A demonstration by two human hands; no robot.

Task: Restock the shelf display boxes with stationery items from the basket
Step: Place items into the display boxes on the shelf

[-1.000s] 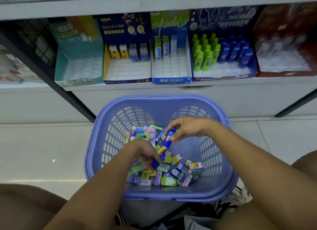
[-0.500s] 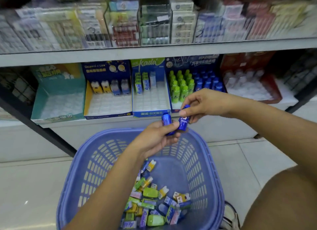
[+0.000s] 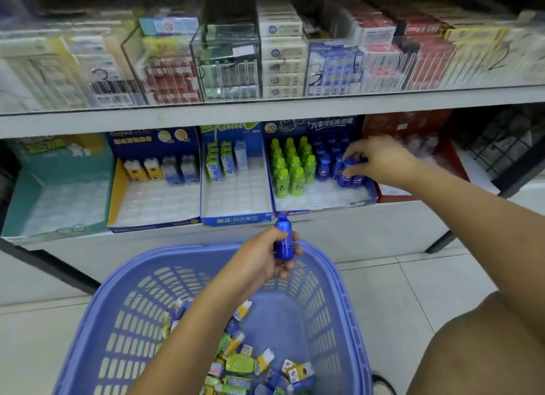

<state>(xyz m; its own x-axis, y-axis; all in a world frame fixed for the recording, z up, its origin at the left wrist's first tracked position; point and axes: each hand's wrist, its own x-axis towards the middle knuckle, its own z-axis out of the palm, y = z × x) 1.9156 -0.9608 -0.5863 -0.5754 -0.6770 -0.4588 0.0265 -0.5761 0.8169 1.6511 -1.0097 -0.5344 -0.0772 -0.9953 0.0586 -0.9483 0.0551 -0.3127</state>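
Observation:
A blue plastic basket [image 3: 345, 294] stands on the floor in front of me, with several small colourful eraser items [image 3: 244, 362] in its bottom. My left hand [image 3: 265, 259] is above the basket's far rim, shut on a small blue bottle-shaped eraser [image 3: 283, 240] held upright. My right hand [image 3: 380, 161] reaches into the dark blue display box [image 3: 324, 204] on the lower shelf. Its fingers hold a second blue bottle eraser [image 3: 346, 172] at the front of the blue rows, beside the green bottle erasers [image 3: 290, 166].
Along the lower shelf stand a teal box [image 3: 17, 200], a yellow-sided box [image 3: 121, 188], a blue box [image 3: 236, 217] and a red box [image 3: 413, 123], most with bare white trays. The upper shelf [image 3: 265, 108] carries clear bins of packets. My right knee [image 3: 477, 344] is beside the basket.
Both hands lifted blue bottle erasers out of the basket. My right hand then moved up and right into the dark blue display box, while my left hand stayed above the basket rim.

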